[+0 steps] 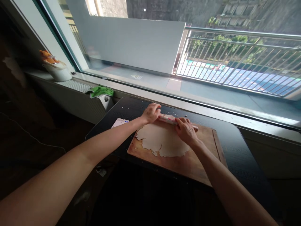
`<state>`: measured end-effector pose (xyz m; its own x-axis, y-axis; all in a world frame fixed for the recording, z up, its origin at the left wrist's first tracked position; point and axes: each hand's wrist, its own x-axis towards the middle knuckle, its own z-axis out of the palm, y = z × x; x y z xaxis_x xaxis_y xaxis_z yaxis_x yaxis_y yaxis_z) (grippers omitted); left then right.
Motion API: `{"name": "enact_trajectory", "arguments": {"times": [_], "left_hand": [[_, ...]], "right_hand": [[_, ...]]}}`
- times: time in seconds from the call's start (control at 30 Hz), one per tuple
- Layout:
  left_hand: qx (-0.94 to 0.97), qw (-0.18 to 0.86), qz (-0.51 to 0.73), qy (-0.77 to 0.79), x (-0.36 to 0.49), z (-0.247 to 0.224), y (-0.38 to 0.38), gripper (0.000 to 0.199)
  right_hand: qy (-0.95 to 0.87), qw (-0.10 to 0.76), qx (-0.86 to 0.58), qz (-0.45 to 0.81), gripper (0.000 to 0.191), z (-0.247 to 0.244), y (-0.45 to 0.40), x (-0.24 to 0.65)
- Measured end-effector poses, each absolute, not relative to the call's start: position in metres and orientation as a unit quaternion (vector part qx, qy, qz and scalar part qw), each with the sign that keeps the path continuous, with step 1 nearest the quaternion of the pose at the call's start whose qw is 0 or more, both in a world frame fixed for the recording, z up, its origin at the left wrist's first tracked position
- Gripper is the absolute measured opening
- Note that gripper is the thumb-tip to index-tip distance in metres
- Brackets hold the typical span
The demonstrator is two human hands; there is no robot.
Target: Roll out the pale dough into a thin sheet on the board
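A flat, pale sheet of dough (164, 139) with ragged edges lies on a wooden board (199, 166). Across the far part of the dough rests a rolling pin (168, 119), whose middle looks whitish with reddish marks. My left hand (151, 113) is closed around its left end. Toward its right end, my right hand (186, 129) curls over the pin, and a wooden handle tip sticks out past the fingers. The left handle is hidden under my left hand.
The board sits on a dark table (235, 147) scattered with crumbs. A phone (119, 122) lies left of the board. Beyond the table runs a window sill (211, 116). On the radiator (77, 100) are a green cloth (101, 91) and a whitish pot (57, 72).
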<state>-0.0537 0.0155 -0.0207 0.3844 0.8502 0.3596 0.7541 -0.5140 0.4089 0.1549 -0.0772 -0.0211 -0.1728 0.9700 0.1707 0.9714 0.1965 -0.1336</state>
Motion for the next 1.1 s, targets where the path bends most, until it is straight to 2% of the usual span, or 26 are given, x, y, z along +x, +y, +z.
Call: {"name": "enact_trajectory", "arguments": {"times": [0.07,0.17,0.37,0.47,0.6,0.7,0.8,0.87,1.0,1.1], "left_hand": [[0.784,0.109,0.283,0.541,-0.068,-0.011,0.015,0.038],[0.74,0.161,0.215,0.617,-0.084,0.0,0.01,0.037],[0.738,0.219,0.121,0.627,-0.079,0.005,-0.006,0.016],[0.725,0.231,0.099,0.641,-0.069,0.006,-0.003,0.021],[0.709,0.255,0.089,0.651,-0.062,0.006,0.007,0.032],[0.701,0.275,0.094,0.651,-0.06,0.004,0.013,0.028],[0.697,0.301,0.108,0.642,-0.059,0.004,0.016,0.024],[0.69,0.325,0.117,0.636,-0.06,0.004,0.016,0.023],[0.674,0.381,0.127,0.62,-0.066,0.002,0.01,0.022],[0.658,0.433,0.147,0.598,-0.071,0.001,0.003,0.014]], "right_hand": [[-0.752,0.093,-0.652,0.011,0.044,-0.014,-0.092,0.168],[-0.689,0.066,-0.722,-0.006,0.042,-0.004,-0.116,0.196],[-0.567,0.007,-0.824,-0.023,0.042,0.002,-0.159,0.247],[-0.554,-0.007,-0.833,-0.014,0.039,0.002,-0.168,0.255],[-0.551,0.01,-0.834,-0.019,0.042,0.005,-0.171,0.254],[-0.559,0.048,-0.827,-0.044,0.05,0.008,-0.172,0.245],[-0.588,0.107,-0.8,-0.053,0.048,0.007,-0.167,0.226],[-0.611,0.12,-0.783,-0.015,0.044,0.004,-0.158,0.21],[-0.595,0.078,-0.793,0.104,0.03,0.004,-0.132,0.184],[-0.583,0.061,-0.797,0.146,0.026,0.013,-0.12,0.177]]}}
